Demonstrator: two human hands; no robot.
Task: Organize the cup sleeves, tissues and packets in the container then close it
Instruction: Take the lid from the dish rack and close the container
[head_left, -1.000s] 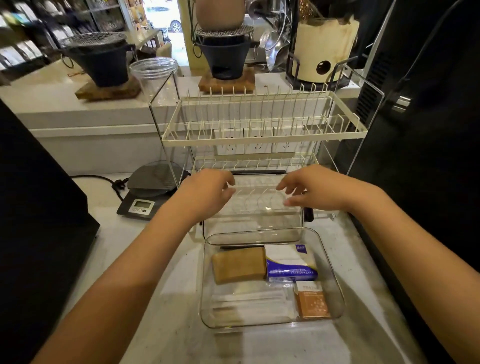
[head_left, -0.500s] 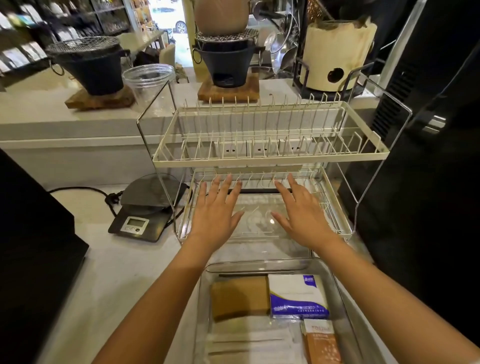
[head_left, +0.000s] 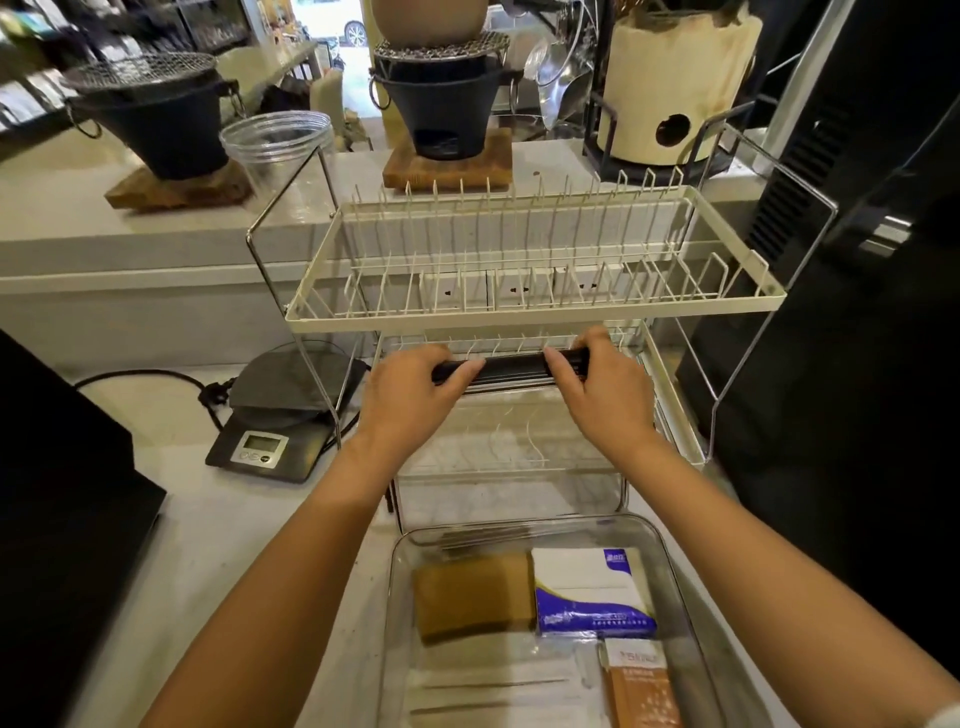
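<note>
A clear plastic container (head_left: 670, 561) sits open on the counter right below me. Inside lie brown cup sleeves (head_left: 472, 597), a white and purple tissue pack (head_left: 592, 592), an orange packet (head_left: 641, 691) and flat white packets (head_left: 493, 691). Behind it, on the lower tier of a white dish rack, lies the clear lid (head_left: 509, 441) with a black handle bar (head_left: 514, 366) along its far edge. My left hand (head_left: 410, 395) and my right hand (head_left: 602, 395) both grip that bar, one at each end.
The two-tier dish rack (head_left: 540, 306) hangs over the lid with little headroom. A digital scale (head_left: 280, 415) and its cable sit to the left. Dark machines flank both sides. A clear cup (head_left: 275, 145) and charcoal stoves (head_left: 441, 98) stand on the raised ledge behind.
Both hands moved forward over the lid, from flat with fingers spread, and closed on the black handle bar at its far edge. The camera moved closer to the rack.
</note>
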